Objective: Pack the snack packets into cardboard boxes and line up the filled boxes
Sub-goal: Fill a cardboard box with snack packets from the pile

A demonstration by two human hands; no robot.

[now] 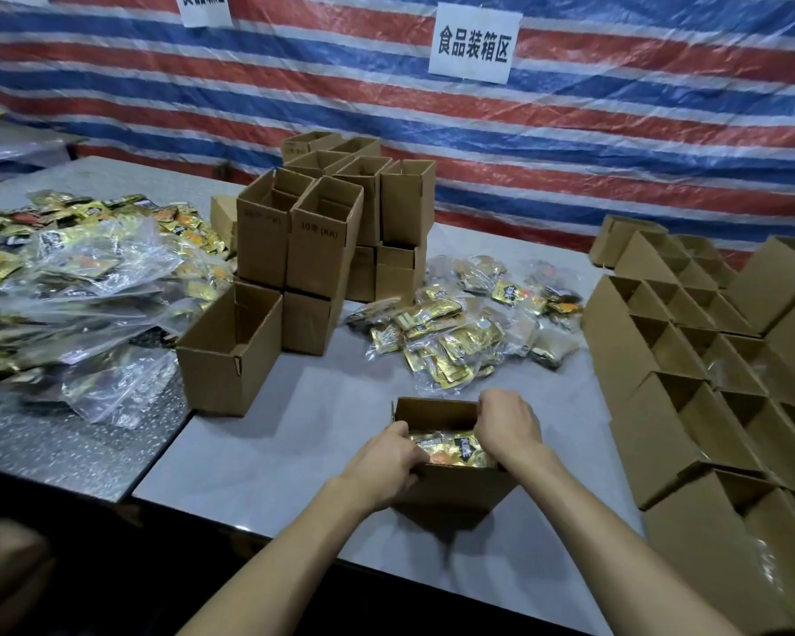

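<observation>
**Both hands on the loaded box at the near edge of the table**

Head view: a small cardboard box (450, 491) stands open on the grey table (294, 429), straight in front of the person and near its front edge; gold packets (455, 452) lie inside it, filling it to a little below the rim. The left hand (386, 456) is on the box's left side, fingers curled over that wall and down toward the packets; the right hand (508, 422) is at the far right corner, fingers hooked over the right wall; both look clamped on the box, one at each side, though the fingertips are hidden inside.

Judging from this, the box should be light to moderate in weight; its thin walls will bow if squeezed, and with the top flaps not closed it is stiffest at the corners and along the bottom, so holding low on both sides, or sliding it, seems safest. The foil packets look slick and loose; tilting could spill them.

More loose packets (455, 332) lie beyond the box, apart from the hands; a stack of empty boxes (313, 241) stands further back; rows of boxes (689, 406) run along the right side, near the right forearm, and whether those are filled is hard to tell. Bagged packets (88, 277) are heaped well off to the left.
</observation>
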